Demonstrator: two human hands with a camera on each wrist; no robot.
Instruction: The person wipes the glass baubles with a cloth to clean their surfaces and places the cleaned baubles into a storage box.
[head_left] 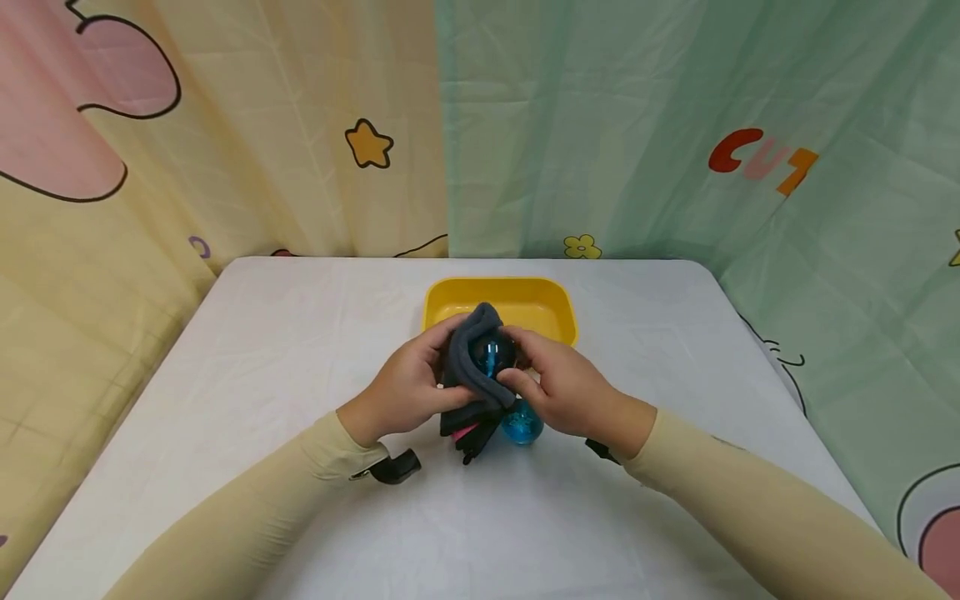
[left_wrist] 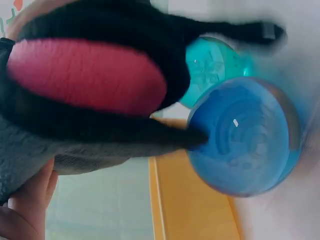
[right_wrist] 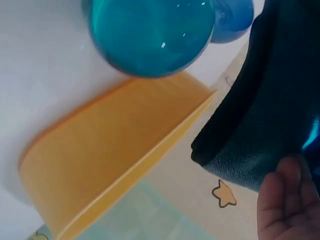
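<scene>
Over the middle of the table, both hands hold a bundle of dark grey cloth (head_left: 477, 392) with black edges and a glossy dark ball (head_left: 495, 353) in its fold. My left hand (head_left: 405, 379) grips the cloth from the left, its thumb across the front. My right hand (head_left: 562, 375) holds the ball's right side between fingers and thumb. In the left wrist view, a pink patch (left_wrist: 90, 75) shows between the cloth's black edges; whether it is lining or a separate thing I cannot tell. Beneath are a teal ball (right_wrist: 152, 35) and a blue ball (left_wrist: 245, 137).
Just behind the hands stands a shallow yellow tray (head_left: 562, 312) on the white-covered table (head_left: 315, 333). Printed curtains (head_left: 525, 125) hang behind the table and along its sides. A black wrist device (head_left: 396, 467) sits at the left cuff.
</scene>
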